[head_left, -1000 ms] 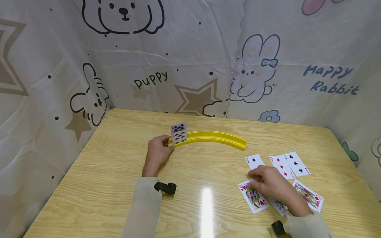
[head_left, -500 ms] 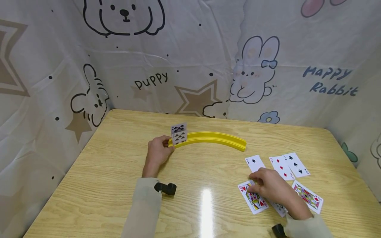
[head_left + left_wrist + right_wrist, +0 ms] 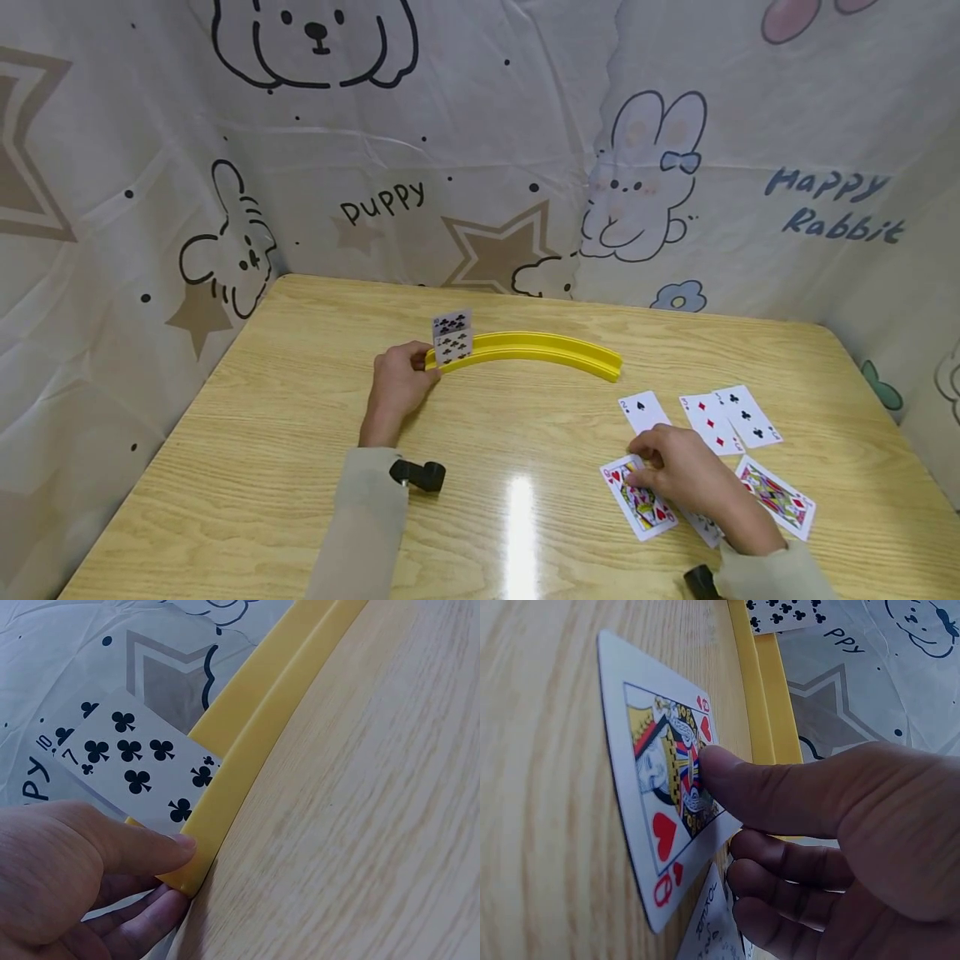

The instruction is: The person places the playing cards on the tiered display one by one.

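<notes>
My left hand grips the left end of a curved yellow playing card holder, thumb on its front wall and fingers behind and beneath. A seven of clubs and, behind it, a ten of clubs stand upright in the holder beside that hand. At the right of the table, my right hand pinches the queen of hearts: the thumb presses its face and curled fingers meet its far edge, partly hidden. A joker card lies partly under the right hand.
Beyond the right hand lie a two of spades, a three of diamonds and a three of clubs, the threes overlapping. A diamonds face card is beside the right wrist. A patterned curtain hangs behind the wooden table.
My right hand has shifted very slightly at the queen of hearts, its fingers drawing in at the card's edge. The left hand stays on the card holder.
</notes>
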A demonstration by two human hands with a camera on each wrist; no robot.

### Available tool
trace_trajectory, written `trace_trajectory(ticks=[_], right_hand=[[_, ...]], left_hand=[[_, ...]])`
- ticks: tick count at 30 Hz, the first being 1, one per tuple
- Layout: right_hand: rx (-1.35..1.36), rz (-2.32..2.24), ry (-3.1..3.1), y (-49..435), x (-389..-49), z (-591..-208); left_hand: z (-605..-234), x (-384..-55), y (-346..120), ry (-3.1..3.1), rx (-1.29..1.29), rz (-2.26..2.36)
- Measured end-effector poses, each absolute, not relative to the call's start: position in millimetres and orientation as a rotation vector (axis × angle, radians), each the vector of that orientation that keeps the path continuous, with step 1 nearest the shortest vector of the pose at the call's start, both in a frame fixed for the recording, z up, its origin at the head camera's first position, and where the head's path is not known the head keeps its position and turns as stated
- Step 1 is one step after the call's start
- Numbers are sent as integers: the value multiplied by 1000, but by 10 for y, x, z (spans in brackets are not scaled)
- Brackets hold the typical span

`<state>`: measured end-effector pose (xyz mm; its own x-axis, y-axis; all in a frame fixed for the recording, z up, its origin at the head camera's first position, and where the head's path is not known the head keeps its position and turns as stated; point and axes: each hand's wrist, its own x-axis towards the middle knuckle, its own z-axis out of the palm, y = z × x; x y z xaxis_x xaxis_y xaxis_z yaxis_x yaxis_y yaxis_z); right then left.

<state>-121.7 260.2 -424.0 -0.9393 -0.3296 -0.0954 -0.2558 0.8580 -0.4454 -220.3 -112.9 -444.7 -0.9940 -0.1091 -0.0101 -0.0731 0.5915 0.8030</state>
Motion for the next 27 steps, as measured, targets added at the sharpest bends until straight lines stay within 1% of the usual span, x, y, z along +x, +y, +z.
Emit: trace_trajectory(ticks=[13,27], right_hand=[[-474,-708,2893,2589,-1189,-4272],[-502,-693,2912,2555,-1222,-4182]], left_hand=[[-4459,-2204,-1134,-2763,137,-1386],[-4461,-2209,-1140,-2753,140,-1415]])
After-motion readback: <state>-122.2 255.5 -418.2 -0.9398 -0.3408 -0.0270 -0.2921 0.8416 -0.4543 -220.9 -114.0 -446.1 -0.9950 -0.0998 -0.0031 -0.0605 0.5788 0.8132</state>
